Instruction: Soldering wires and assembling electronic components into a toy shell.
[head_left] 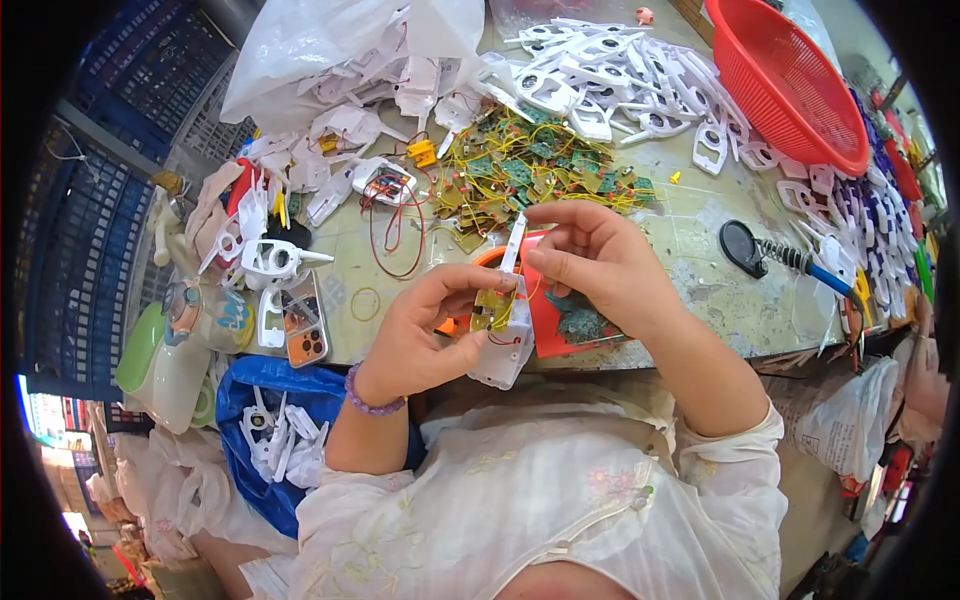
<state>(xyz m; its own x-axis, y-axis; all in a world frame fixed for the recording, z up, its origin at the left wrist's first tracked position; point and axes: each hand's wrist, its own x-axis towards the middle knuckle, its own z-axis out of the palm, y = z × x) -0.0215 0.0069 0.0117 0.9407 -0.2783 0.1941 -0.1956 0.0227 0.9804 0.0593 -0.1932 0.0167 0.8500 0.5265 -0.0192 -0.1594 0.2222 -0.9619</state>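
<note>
My left hand [425, 320] is closed around a white plastic housing half [505, 350], its long narrow tip pointing away from me. A small circuit board [490, 308] with yellow wires lies on the housing beside my left thumb. My right hand [600, 262] bends its fingers around the narrow tip, index fingertip touching the end and thumb beside the wires. Whether it also grips a wire is too small to tell. Beneath my hands is a red-orange container [547, 335] with a dark tangled clump [578, 318] in or on it.
Wired green circuit boards [530, 165] are heaped ahead. White plastic parts [620, 75] pile behind them, near a red basket [790, 90]. A soldering iron stand [742, 248] is at right. A phone [303, 320] lies left, above a blue bag [240, 415] of parts.
</note>
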